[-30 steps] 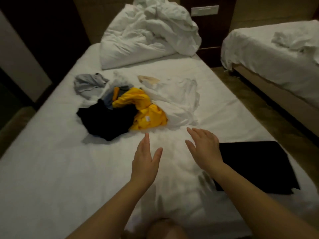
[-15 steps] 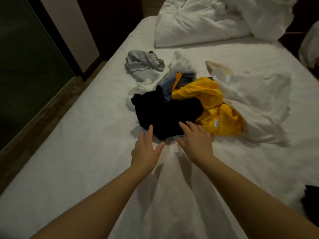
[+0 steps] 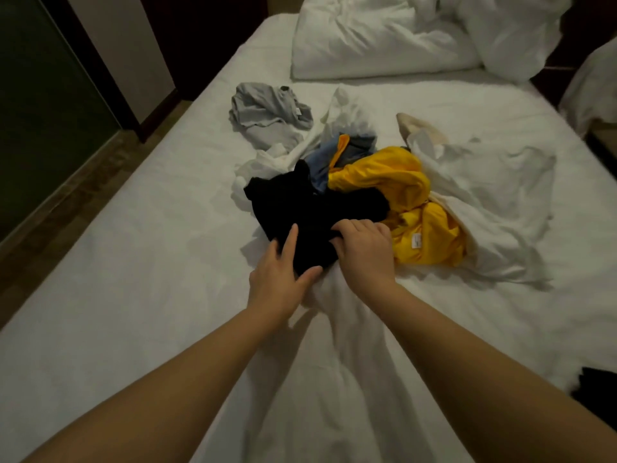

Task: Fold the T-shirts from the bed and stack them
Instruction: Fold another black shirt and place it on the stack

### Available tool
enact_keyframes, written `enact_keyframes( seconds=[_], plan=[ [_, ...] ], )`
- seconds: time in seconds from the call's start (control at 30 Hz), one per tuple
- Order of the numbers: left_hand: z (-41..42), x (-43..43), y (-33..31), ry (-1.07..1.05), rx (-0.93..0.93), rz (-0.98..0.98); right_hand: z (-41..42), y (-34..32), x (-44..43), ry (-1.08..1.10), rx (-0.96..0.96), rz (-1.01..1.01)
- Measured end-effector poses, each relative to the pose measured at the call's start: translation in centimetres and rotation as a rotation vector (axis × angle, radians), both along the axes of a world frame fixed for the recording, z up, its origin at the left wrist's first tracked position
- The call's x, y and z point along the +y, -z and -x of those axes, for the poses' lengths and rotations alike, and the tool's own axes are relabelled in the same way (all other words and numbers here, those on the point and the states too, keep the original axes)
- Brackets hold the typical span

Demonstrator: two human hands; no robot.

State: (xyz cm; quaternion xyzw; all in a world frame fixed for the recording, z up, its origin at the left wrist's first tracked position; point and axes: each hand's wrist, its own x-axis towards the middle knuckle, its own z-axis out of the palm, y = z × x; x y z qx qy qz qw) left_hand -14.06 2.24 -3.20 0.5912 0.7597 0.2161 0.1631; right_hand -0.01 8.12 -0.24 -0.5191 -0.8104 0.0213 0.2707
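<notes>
Landmark: crumpled black T-shirt [image 3: 310, 208], lying on the white-sheeted bed [image 3: 133, 262]; every place below is given from this shirt.
Left hand [image 3: 277, 279]: set on the near-left edge of the black T-shirt. The forefinger is laid straight on the cloth and the thumb is spread along the near hem. The grip is open, with no cloth seen enclosed.
Right hand [image 3: 364, 248]: set on the near-right part. The fingers are curled into the black cloth, so the grip is closed on the black T-shirt.
Bright yellow T-shirt [image 3: 400, 195]: bunched just to the right and touching it; a small white label is shown on the near fold.
Blue-grey garment [image 3: 320, 162]: wedged just behind, partly covered by the yellow cloth.
Pale grey T-shirt [image 3: 263, 111]: crumpled behind and to the left, apart from it.
Wide white garment [image 3: 484, 202]: spread further right, beyond the yellow shirt.
Rumpled white cloth [image 3: 347, 111]: heaped behind, reaching round to the left edge.
White duvet heap [image 3: 384, 38]: piled well behind, at the head of the bed.
Dark cloth [image 3: 597, 389]: seen near and far to the right, well apart, cut off by the frame edge.
</notes>
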Motion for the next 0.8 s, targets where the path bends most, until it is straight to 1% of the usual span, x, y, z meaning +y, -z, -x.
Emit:
enact_keyframes(
  seconds=[0.13, 0.2, 0.27, 0.37, 0.5, 0.63, 0.73, 0.8],
  plan=[
    [-0.7, -0.5, -4.7, 0.007, 0.028, -0.086, 0.0, -5.9, -0.8, -0.06, 0.141, -0.004],
    [-1.0, -0.9, -8.1, -0.001, 0.001, -0.143, -0.2, -9.5, -1.5, -0.077, 0.206, 0.034],
    [-1.3, -1.4, -12.2, 0.01, -0.052, -0.248, -0.5, -13.4, -2.6, -0.093, 0.292, 0.056],
    [-2.2, -3.2, -19.6, 0.021, -0.159, -0.41, -1.3, -19.9, -4.9, -0.094, 0.423, 0.011],
    [-3.0, -6.8, -27.9, 0.054, -0.173, -0.609, -2.9, -27.7, -8.4, -0.067, 0.578, -0.085],
    [-3.0, -10.5, -33.4, 0.029, -0.237, -0.68, -3.7, -32.9, -12.0, -0.126, 0.544, -0.103],
    [-3.0, -13.2, -36.3, 0.042, -0.226, -0.712, -4.5, -35.4, -14.0, -0.161, 0.595, -0.115],
    [-3.2, -15.0, -38.1, 0.071, -0.26, -0.738, -5.0, -36.6, -15.3, -0.174, 0.609, -0.121]
  ],
)
